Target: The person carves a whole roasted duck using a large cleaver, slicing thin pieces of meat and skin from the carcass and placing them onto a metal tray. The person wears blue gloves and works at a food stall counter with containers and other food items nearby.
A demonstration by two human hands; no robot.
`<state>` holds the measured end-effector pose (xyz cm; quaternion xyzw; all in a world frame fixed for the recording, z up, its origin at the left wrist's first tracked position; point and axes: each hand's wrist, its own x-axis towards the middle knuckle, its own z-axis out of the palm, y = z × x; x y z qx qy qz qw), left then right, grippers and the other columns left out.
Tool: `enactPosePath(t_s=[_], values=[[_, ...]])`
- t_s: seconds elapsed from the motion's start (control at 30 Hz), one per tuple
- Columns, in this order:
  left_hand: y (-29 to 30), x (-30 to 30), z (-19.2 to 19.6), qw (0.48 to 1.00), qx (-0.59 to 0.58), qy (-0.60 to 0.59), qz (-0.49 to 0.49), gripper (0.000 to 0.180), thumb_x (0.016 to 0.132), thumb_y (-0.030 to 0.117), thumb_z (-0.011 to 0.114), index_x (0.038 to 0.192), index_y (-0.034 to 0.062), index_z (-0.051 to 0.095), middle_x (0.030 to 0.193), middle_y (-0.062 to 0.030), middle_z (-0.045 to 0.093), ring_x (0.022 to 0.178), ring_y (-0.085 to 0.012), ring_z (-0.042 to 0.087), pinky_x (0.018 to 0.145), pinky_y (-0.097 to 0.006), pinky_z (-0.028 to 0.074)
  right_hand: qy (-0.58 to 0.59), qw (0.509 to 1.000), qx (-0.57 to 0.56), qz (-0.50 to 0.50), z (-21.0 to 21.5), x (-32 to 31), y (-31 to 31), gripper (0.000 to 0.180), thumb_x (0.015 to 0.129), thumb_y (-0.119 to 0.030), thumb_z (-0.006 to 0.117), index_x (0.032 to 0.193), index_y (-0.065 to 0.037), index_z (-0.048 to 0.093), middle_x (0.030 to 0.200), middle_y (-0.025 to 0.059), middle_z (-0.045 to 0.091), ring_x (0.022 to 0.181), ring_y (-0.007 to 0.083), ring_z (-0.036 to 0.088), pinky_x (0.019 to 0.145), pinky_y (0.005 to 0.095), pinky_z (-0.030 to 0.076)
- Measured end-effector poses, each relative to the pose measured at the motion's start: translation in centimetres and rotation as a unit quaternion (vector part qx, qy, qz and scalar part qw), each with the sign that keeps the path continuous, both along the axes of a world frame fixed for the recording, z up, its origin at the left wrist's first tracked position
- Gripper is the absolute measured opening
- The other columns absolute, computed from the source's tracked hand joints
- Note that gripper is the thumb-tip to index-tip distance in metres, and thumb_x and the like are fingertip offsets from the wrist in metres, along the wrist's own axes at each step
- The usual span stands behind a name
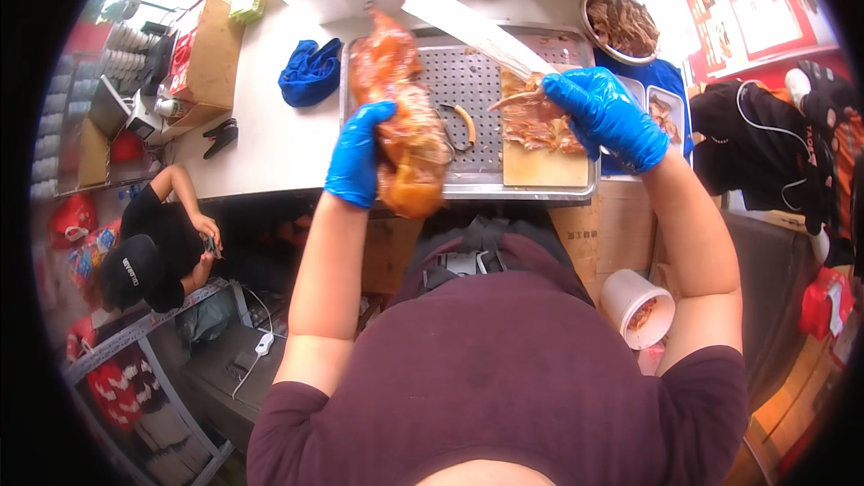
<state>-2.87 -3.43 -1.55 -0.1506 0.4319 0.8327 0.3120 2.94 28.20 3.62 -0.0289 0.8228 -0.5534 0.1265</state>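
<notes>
My left hand [354, 162], in a blue glove, grips the side of a glossy brown roast duck [409, 126], lifted over the left end of a perforated metal tray [481, 81]. The duck hangs past the tray's near edge. My blue-gloved right hand [616, 117] is closed round the end of a long knife [477, 36], its pale blade washed out by glare and pointing to the far left. Under that hand, sliced meat [540, 126] lies on a yellowish cutting board [544, 171]. A curved metal hook with a tan handle [465, 126] rests between duck and board.
At the far right stands a metal bowl of meat pieces [621, 22]; white trays [666, 112] sit nearer. A blue cloth [309, 72] and black clip [220, 138] lie left. A white bucket [639, 309] stands below the counter. Another person [148, 256] sits at left.
</notes>
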Motion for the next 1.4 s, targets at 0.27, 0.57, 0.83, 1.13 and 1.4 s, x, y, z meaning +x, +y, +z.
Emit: enactPosePath(t_s=[0.27, 0.57, 0.83, 1.13, 1.4], values=[[-5.8, -0.2, -3.7, 0.998, -0.021, -0.041, 0.031, 0.052, 0.085, 0.021, 0.064, 0.130, -0.0021, 0.050, 0.114, -0.0170, 0.065, 0.101, -0.0309, 0.066, 0.092, -0.044, 0.054, -0.014, 0.959, 0.267, 0.094, -11.3, 3.7, 3.5, 0.053, 0.097, -0.055, 0.043, 0.086, -0.011, 0.069, 0.066, 0.0092, 0.064, 0.057, 0.0226, 0.064, 0.058, 0.0346, 0.051], [-5.3, -0.7, -10.7, 0.948, -0.290, 0.122, 0.039, 0.050, 0.081, 0.025, 0.076, 0.120, 0.0001, 0.056, 0.108, -0.0129, 0.065, 0.095, -0.0234, 0.065, 0.087, -0.036, 0.053, -0.234, 0.965, 0.049, -0.104, -7.8, 2.9, 1.3, 0.052, 0.093, -0.055, 0.056, 0.084, -0.005, 0.064, 0.062, 0.0043, 0.054, 0.048, 0.0125, 0.052, 0.046, 0.0269, 0.045], [2.3, 1.6, -4.5, 0.663, -0.514, 0.534, -0.101, 0.056, 0.080, 0.023, 0.078, 0.128, 0.0056, 0.057, 0.116, -0.0171, 0.062, 0.100, -0.0307, 0.063, 0.091, -0.038, 0.051, -0.116, 0.980, 0.120, -0.109, -8.1, 6.0, 5.5, 0.046, 0.093, -0.050, 0.060, 0.093, -0.005, 0.068, 0.069, 0.0064, 0.057, 0.051, 0.0148, 0.056, 0.051, 0.0322, 0.050], [15.9, 4.8, -10.7, 0.477, -0.437, 0.715, -0.265, 0.034, 0.078, 0.021, 0.070, 0.110, 0.0115, 0.064, 0.094, -0.0103, 0.062, 0.086, -0.0308, 0.063, 0.070, -0.041, 0.053, -0.219, 0.934, -0.025, -0.282, -6.7, 10.5, 4.8, 0.045, 0.093, -0.048, 0.062, 0.085, -0.003, 0.064, 0.063, 0.0037, 0.056, 0.049, 0.0103, 0.054, 0.044, 0.0247, 0.044], [17.4, 4.3, -11.2, 0.470, -0.434, 0.736, -0.220, 0.013, 0.078, 0.016, 0.069, 0.090, 0.0113, 0.067, 0.081, -0.0094, 0.061, 0.079, -0.0304, 0.062, 0.069, -0.041, 0.052, -0.211, 0.920, -0.068, -0.324, -7.3, 13.2, 6.7, 0.042, 0.093, -0.046, 0.064, 0.092, -0.004, 0.067, 0.065, 0.0025, 0.058, 0.050, 0.0091, 0.054, 0.044, 0.0244, 0.045]])
